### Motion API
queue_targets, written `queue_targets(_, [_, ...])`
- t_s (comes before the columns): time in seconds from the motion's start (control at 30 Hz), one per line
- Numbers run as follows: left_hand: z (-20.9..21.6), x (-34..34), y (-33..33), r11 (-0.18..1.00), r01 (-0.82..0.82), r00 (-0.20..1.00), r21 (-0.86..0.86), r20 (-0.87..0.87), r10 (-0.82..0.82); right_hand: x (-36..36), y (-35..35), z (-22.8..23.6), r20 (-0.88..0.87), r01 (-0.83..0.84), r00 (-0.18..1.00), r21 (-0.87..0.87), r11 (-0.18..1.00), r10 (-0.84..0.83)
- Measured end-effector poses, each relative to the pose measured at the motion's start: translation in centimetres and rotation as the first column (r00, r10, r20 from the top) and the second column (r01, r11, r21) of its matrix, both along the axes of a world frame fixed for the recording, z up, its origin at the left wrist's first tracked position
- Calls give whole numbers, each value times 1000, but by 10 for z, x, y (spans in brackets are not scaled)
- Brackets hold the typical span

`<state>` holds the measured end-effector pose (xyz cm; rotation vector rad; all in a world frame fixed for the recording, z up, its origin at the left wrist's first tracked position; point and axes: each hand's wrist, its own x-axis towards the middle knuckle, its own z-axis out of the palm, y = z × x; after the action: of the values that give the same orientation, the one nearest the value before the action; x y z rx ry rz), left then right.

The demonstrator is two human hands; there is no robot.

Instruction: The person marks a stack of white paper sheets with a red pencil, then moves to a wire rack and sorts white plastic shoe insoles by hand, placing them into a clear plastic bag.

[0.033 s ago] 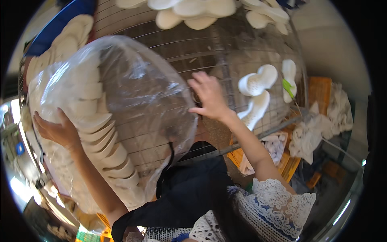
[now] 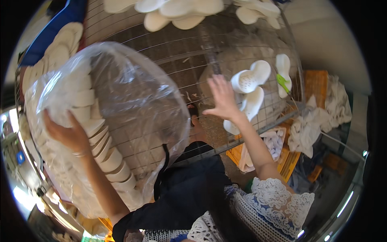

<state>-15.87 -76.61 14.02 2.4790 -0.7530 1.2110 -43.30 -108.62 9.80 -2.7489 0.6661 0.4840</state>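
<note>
On the left of a wire mesh rack (image 2: 177,60) lies a large clear plastic bag (image 2: 139,90), its wide mouth facing me. A long row of white shoe-shaped pieces (image 2: 115,163), nested into one another, runs along its left side. My left hand (image 2: 68,131) is at that row, thumb and fingers apart; whether it touches the film I cannot tell. Holding nothing, my right hand (image 2: 224,101) hovers with spread fingers just left of two loose white shoes (image 2: 261,71), one with a perforated upper. Beyond them, a third white piece (image 2: 283,64) lies under a green-handled tool (image 2: 282,82).
More white pieces are heaped at the far edge (image 2: 181,10). A blue bin (image 2: 50,34) stands far left. Right of the rack's metal bar (image 2: 274,129) are orange crates (image 2: 316,84) and crumpled white cloth (image 2: 308,135).
My right hand has moved right, away from the bag's edge and toward the loose white shoes. My left hand has shifted slightly right and nearer. The whole view has shifted a little.
</note>
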Motion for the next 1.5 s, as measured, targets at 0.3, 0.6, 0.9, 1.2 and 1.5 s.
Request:
queue_targets(0.3, [-120,-231,-359,629,612,69,-480,-759,-647,-177,-186,-89,634,598,624,-12,801,-457])
queue_targets(0.6, [-91,-254,-476,619,766,-277,-175,-958,72,-283,-380,-91,322,889,456,-121,442,-830])
queue_targets(0.9, [-80,-378,-366,391,917,-71,-76,-997,-29,-238,-447,-69,558,616,548,235,752,-623])
queue_targets(1.2, [-86,-252,-294,796,-538,-734,-276,-312,-604,-60,-355,20,740,-499,357,-366,786,571])
queue_targets(1.5, [-63,-225,-240,476,-825,-319,-305,-444,-837,42,-485,29,196,-100,926,-696,711,323])
